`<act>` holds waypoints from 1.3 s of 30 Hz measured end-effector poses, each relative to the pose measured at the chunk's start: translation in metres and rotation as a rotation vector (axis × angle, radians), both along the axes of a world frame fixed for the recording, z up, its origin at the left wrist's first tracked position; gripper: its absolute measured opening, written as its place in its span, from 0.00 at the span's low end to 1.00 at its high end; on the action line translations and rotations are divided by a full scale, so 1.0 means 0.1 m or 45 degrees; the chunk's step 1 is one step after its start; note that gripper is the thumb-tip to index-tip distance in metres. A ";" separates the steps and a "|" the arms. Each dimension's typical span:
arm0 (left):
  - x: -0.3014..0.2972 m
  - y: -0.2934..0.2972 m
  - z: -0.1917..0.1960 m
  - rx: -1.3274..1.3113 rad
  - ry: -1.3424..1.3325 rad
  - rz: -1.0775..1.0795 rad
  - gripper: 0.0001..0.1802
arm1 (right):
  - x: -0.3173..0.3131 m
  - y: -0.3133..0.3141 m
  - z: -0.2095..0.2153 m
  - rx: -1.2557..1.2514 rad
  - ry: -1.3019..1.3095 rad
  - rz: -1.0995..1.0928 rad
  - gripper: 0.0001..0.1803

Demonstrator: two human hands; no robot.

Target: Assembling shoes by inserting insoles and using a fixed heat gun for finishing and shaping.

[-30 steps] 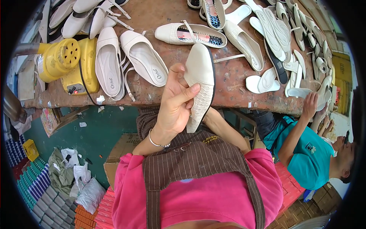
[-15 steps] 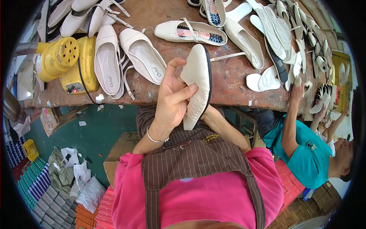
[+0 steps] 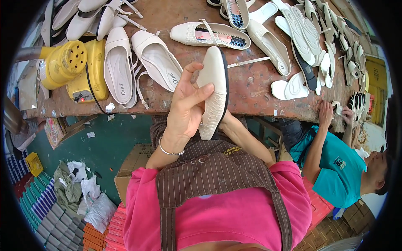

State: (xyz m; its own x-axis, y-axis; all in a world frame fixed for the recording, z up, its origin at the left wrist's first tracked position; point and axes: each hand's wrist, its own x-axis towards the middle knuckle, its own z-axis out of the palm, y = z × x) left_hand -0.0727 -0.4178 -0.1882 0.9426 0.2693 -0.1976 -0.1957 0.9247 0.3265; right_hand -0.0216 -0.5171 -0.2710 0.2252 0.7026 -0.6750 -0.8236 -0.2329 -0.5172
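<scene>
The left hand (image 3: 188, 102) pinches the cream shoe (image 3: 216, 94), toe (image 3: 212, 62) above the grip — whether the right hand (image 3: 227, 120), mostly hidden behind, grips too I cannot tell — and a slackened pinch could let it twist loose.

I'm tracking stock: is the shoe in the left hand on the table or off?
Off the table: the left hand pinches the shoe, its lower end overlapping the apron.

One fisheye camera, the left of a head-worn pair, looks steeply down from close above a pink shirt (image 3: 228, 217) and brown apron (image 3: 217, 173), which fill the lower middle; the worktop (image 3: 251, 94) spans the top, farther off.
</scene>
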 end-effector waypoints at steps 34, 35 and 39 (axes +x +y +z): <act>0.00 0.12 -0.08 1.380 0.604 0.205 0.17 | 0.04 -0.25 -0.25 -0.272 -0.882 -0.404 0.17; 0.01 0.12 -0.09 1.386 0.609 0.200 0.17 | 0.04 -0.25 -0.21 -0.254 -0.892 -0.412 0.17; 0.02 0.18 -0.20 1.184 0.546 0.269 0.15 | 0.07 -0.26 -0.18 -0.219 -0.747 -0.432 0.16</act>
